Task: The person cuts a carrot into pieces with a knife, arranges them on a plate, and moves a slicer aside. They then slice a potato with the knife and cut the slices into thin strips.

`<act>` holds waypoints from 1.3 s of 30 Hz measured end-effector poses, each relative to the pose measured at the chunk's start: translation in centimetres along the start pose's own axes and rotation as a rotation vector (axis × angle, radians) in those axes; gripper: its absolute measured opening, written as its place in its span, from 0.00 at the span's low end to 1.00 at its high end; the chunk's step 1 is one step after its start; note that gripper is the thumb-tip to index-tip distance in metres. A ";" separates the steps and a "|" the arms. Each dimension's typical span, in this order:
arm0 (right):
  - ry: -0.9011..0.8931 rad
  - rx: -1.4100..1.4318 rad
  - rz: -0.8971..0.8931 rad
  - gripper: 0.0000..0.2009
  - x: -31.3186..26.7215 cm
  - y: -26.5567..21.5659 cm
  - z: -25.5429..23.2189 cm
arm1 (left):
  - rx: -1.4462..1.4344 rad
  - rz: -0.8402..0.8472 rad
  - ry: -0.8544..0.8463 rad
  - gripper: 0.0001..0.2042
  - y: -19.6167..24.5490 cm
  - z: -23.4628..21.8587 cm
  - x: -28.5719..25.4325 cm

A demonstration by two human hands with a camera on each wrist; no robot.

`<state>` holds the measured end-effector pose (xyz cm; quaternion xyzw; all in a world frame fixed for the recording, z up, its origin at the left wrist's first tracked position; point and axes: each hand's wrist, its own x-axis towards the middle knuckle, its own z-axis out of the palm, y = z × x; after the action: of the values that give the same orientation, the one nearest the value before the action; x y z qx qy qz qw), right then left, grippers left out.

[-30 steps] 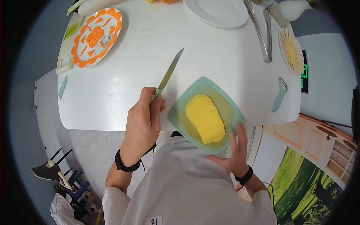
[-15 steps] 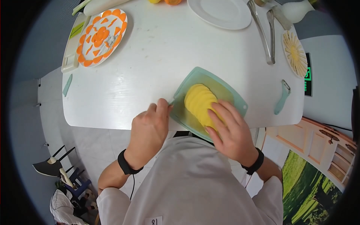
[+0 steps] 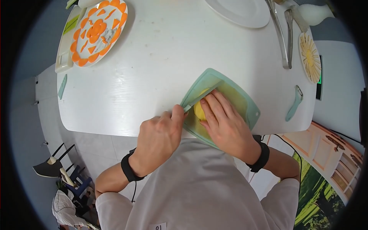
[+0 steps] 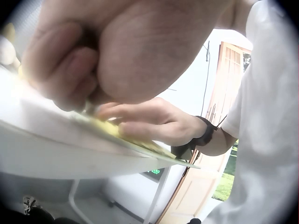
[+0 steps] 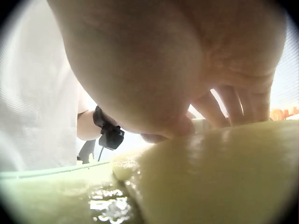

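Note:
In the head view, my left hand grips the pale green handle of a knife. The blade runs diagonally over a peeled, sliced yellow piece of food, close beside the fingertips of my right hand. That hand lies over the food with extended fingers and hides most of it. Under both is a light green cutting board near the table's front edge. From the right wrist, the food looks wet, with thumb and fingers on its top.
A plate with orange cut pieces stands far left, beside a small light green item. Towards the back right are a white plate, metal tongs, a plate of pale strips and a peeler.
My right hand came from the board's right edge onto the yellow slices and moved further left over them. My left hand brought the knife from above the bare table across to the food.

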<state>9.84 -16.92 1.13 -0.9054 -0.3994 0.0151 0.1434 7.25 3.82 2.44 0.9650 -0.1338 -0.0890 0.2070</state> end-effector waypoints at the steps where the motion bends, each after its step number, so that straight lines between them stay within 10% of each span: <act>1: 0.004 -0.006 -0.003 0.27 0.0 0.0 0.0 | 0.004 0.005 0.003 0.11 0.0 0.1 0.0; 39: 0.017 0.017 -0.004 0.22 0.3 0.0 0.0 | 0.088 0.030 0.016 0.10 -0.4 -1.0 -1.4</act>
<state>10.03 -16.68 1.11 -0.9035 -0.3998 0.0102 0.1543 6.29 4.97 3.36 0.9718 -0.1503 -0.0721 0.1666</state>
